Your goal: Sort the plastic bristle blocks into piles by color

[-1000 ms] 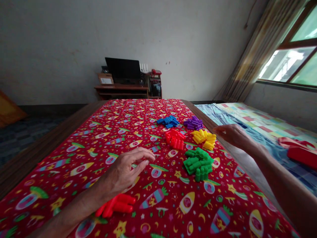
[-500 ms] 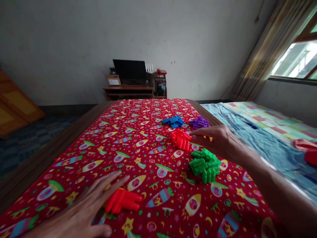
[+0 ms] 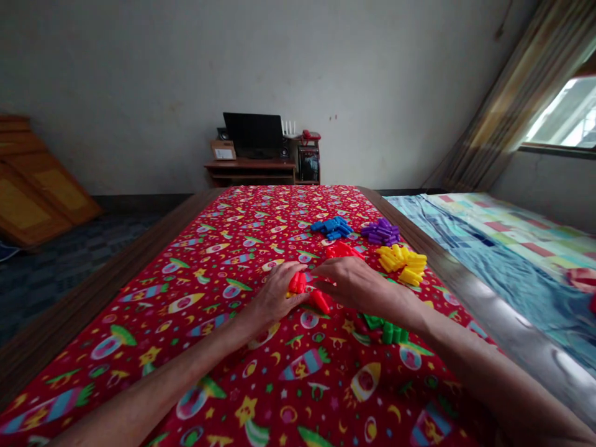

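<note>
I've swung the left hand (image 3: pixel 280 287) up from seven o'clock, grip clasping red blocks (image 3: pixel 298 283), and the right hand (image 3: pixel 356 277) in from the yellow pile (image 3: pixel 413 263), grip hidden so can't tell, bringing them near the red pile (image 3: pixel 344 250), at its eight o'clock.

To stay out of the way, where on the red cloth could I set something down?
Bare cloth lies left of the left hand, out to the brown table edge, and beyond the blue blocks toward the desk. It's crowded on the right, where the right hand, red blocks, green blocks, yellow blocks and purple blocks cluster.
</note>
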`<state>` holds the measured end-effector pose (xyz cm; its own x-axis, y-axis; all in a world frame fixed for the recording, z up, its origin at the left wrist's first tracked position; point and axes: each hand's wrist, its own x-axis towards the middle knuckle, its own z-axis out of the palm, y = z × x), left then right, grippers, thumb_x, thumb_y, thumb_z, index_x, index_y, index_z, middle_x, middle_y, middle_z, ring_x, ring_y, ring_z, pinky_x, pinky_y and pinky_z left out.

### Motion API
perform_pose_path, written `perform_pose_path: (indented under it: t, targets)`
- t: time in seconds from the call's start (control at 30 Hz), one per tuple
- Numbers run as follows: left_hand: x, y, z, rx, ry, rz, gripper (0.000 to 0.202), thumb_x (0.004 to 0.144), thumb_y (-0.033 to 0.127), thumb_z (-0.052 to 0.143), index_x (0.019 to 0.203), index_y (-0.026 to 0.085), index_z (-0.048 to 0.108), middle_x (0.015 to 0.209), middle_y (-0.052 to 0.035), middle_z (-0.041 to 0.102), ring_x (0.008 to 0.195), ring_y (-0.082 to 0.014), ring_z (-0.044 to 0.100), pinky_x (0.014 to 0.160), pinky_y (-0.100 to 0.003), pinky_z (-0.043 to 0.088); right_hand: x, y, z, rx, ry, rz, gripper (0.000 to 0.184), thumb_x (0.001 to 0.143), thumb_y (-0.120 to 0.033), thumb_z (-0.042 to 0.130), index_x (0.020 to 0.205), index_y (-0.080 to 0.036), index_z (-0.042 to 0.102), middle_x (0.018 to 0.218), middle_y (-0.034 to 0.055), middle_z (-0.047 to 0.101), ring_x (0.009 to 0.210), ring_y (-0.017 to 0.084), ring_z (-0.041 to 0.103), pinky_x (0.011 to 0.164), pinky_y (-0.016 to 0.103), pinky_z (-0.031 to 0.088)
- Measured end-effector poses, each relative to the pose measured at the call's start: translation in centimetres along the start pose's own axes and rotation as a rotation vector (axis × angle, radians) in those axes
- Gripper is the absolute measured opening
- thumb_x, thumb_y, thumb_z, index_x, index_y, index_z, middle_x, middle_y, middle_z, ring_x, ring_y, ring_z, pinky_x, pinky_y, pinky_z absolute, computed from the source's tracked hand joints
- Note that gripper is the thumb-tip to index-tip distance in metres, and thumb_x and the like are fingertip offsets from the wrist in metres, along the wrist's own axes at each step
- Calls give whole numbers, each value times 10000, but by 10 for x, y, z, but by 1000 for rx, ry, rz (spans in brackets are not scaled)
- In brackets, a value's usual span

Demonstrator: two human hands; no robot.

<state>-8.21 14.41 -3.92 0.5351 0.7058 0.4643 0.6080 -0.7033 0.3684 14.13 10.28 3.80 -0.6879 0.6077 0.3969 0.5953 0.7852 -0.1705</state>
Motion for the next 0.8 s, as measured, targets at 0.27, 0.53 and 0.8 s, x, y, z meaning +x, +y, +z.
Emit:
perform_pose_path:
  t: [0.27, 0.53, 0.8]
  targets:
    - [-7, 0, -20, -100, 36, -79, 314, 852, 413, 582, 1074, 206, 663, 1074, -70, 721, 1013, -232, 658, 953, -383, 497, -25, -4, 38, -66, -91, -83, 239, 950, -230, 477, 1159, -195, 587, 1025, 81, 647, 963, 175, 579, 848, 316, 482]
    - [-6, 0, -21, -123, 131, -127, 312, 891, 452, 517, 966, 193, 673, 1031, -87, 728, 1007, -238, 670, 901, -372, 534, -9, 51, -11, -19, -22, 197, 198, 918, -259, 541, 1057, -165, 646, 786, 33, 655, 684, 121, 582, 661, 249, 456]
    - [-4, -3, -18, -95, 193, -54, 345, 888, 502, 521, 891, 184, 655, 986, -102, 720, 978, -242, 669, 899, -399, 539, -27, 82, -1, -92, 299, 208, 281, 913, -364, 551, 1100, -171, 632, 954, 94, 663, 841, 173, 579, 763, 312, 467]
